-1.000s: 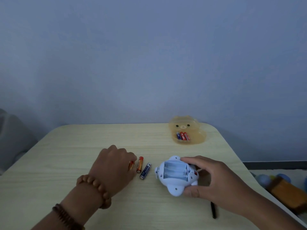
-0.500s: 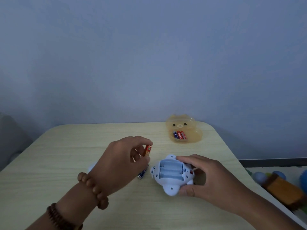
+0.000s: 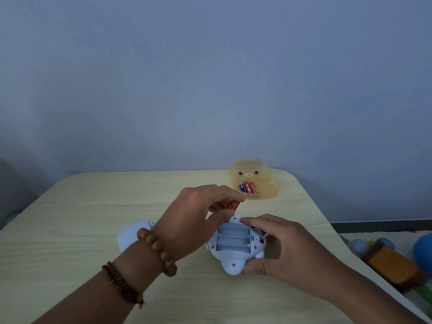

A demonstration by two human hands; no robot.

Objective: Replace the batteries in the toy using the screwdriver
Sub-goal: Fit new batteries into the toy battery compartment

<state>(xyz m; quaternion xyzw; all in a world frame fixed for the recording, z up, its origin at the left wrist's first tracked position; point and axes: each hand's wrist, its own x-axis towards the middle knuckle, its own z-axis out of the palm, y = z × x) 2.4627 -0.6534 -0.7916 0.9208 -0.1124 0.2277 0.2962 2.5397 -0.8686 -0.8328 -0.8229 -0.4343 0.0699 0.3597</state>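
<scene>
A white toy (image 3: 233, 256) lies belly-up on the wooden table (image 3: 81, 206), its open battery compartment (image 3: 233, 239) showing three bare slots. My right hand (image 3: 285, 249) grips the toy from its right side, thumb at the near edge and fingers over the far edge. My left hand (image 3: 198, 218) hovers just above the toy's far left corner and pinches a red battery (image 3: 233, 205) between thumb and fingers. The other loose batteries and the screwdriver are hidden behind my arms.
A translucent yellow bear-shaped box (image 3: 254, 181) with three batteries (image 3: 248, 187) stands at the table's far right. A white plastic piece (image 3: 131, 235) lies left of my left wrist. Coloured toys (image 3: 392, 260) sit on the floor past the table's right edge.
My left hand picked a red battery off the table and carried it right, over the toy's open compartment. My right hand kept holding the toy.
</scene>
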